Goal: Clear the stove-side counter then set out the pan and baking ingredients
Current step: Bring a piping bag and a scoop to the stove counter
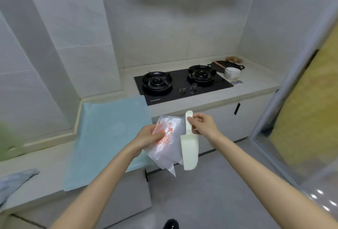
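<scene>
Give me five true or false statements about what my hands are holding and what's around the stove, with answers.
1. The left hand grips a clear plastic bag with orange print. True.
2. The right hand holds a metal spoon. False: it pinches the handle of a cream plastic scoop.
3. A pot sits on the stove. False: both burners are bare.
4. A white bowl stands on the counter right of the stove. True.
5. A light blue mat lies left of the stove. True.
</scene>
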Demonstrator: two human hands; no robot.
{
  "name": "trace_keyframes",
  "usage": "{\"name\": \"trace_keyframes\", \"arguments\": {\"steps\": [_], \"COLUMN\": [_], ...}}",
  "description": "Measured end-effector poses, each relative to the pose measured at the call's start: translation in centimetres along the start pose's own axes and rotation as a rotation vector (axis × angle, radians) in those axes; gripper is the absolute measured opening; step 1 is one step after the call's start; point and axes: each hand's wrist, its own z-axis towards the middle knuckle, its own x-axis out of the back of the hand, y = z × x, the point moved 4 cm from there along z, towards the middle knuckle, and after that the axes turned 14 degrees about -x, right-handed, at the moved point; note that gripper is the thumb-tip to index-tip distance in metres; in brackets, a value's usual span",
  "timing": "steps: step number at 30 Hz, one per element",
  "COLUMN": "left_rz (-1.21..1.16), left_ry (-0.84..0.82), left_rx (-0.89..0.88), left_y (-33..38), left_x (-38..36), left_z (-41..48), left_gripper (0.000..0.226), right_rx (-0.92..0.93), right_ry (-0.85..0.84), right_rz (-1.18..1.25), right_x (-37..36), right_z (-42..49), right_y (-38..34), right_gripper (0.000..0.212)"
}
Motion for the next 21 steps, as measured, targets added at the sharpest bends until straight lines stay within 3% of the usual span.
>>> {"name": "trace_keyframes", "arguments": {"steps": [5,9,12,21], "left_rz": [-0.054,-0.085,-0.140,-0.322], "left_ry": [-0.126,-0.203,-0.278,-0.281], "left_rx": [-0.038,-0.048,-0.041,0.027], "left_y": [1.1,2.9,4.5,7.1], "left_x": [-4.2,-7.8,-11.2,-23.2], "left_z": [11.6,20.8,26.7,42.7], "left_gripper": [0.014,0.028,0.026,0.006], "right_rx": [-0.028,-0.062,-0.070,-0.096], "right_ry": [0.136,0.236,0.309,0.415], "right_rz": [0.032,0.053,0.076,0.152], "right_x": [6.4,12.3,16.8,31.4], "right_z": [7.7,13.7,17.2,28.9], "right_y": [-1.6,-3.3,-4.4,-4.1], "right_gripper": [0.013,0.012,0.011,0.011]}}
